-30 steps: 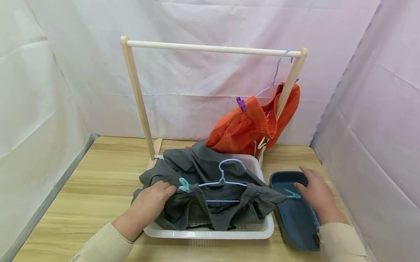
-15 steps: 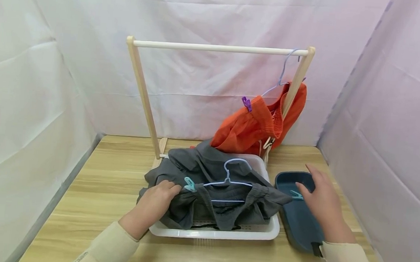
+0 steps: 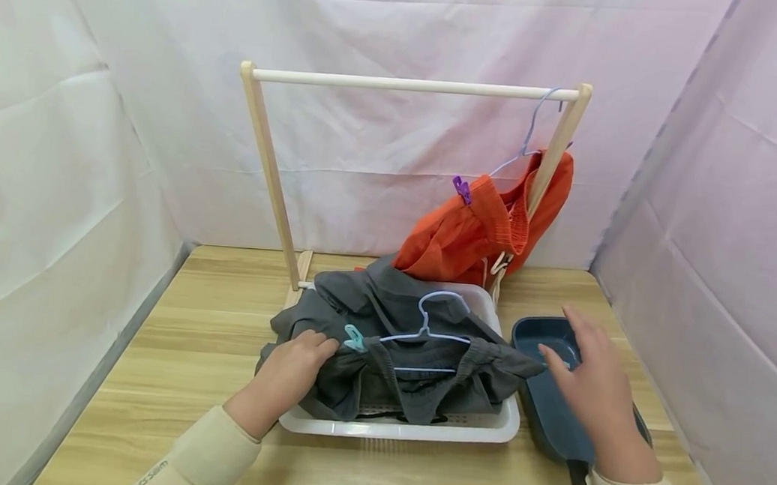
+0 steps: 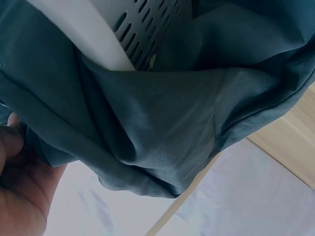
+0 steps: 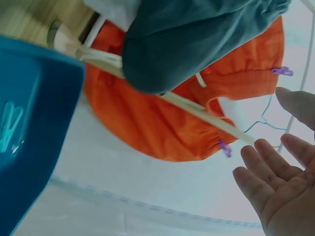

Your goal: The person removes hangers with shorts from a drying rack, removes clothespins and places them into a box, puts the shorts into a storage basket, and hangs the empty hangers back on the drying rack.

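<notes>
Dark grey pants (image 3: 364, 293) lie heaped over a white basket (image 3: 416, 431), with a light-blue hanger (image 3: 425, 335) inside the waistband. A teal clothespin (image 3: 355, 338) is clipped at the waistband's left side. My left hand (image 3: 295, 367) grips the pants just left of that clothespin; in the left wrist view, thumb and fingers pinch the cloth. My right hand (image 3: 595, 385) is spread over a dark blue tray (image 3: 552, 419), fingers relaxed and holding nothing. Another teal clothespin (image 5: 10, 125) lies in the tray, mostly hidden by the hand in the head view.
Behind the basket stands a wooden rack with a white rail (image 3: 406, 84). Orange pants (image 3: 457, 232) hang at its right end on a hanger (image 3: 532, 128), with purple clothespins (image 3: 462, 190) on the waistband. White cloth walls surround the wooden table (image 3: 170, 362).
My right hand has drawn slightly back toward me over the tray, now covering most of the clothespin there. The left hand keeps its grip on the pants. The head view has shifted slightly.
</notes>
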Tool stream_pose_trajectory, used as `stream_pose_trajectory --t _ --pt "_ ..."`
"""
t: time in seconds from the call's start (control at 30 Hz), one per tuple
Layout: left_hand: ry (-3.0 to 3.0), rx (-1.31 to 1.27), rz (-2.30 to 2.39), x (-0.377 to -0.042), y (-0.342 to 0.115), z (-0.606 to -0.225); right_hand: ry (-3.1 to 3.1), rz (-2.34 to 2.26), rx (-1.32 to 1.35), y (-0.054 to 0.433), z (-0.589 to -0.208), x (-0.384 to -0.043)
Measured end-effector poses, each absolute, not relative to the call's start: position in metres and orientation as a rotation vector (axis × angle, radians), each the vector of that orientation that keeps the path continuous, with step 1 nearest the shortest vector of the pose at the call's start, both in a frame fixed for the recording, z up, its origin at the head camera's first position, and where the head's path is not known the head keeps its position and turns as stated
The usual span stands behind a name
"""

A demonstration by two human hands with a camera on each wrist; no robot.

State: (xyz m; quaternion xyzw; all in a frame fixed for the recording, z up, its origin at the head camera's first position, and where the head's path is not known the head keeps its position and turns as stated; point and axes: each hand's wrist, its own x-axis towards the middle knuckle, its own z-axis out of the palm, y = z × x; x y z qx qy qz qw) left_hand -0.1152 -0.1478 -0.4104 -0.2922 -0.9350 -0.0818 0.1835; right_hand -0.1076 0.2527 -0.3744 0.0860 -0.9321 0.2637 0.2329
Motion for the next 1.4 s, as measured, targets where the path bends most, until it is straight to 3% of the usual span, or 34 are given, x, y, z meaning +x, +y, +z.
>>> stream_pose_trajectory --t 0.57,1.4 --pt "-2.637 -0.801 -0.259 -0.114 -0.147 -0.411 -2.483 0.674 0.328 0.221 -0.373 -0.083" --pt "-2.65 -0.804 -0.245 -0.114 -0.146 -0.406 -2.293 0.63 0.836 0.159 -0.352 -0.076"
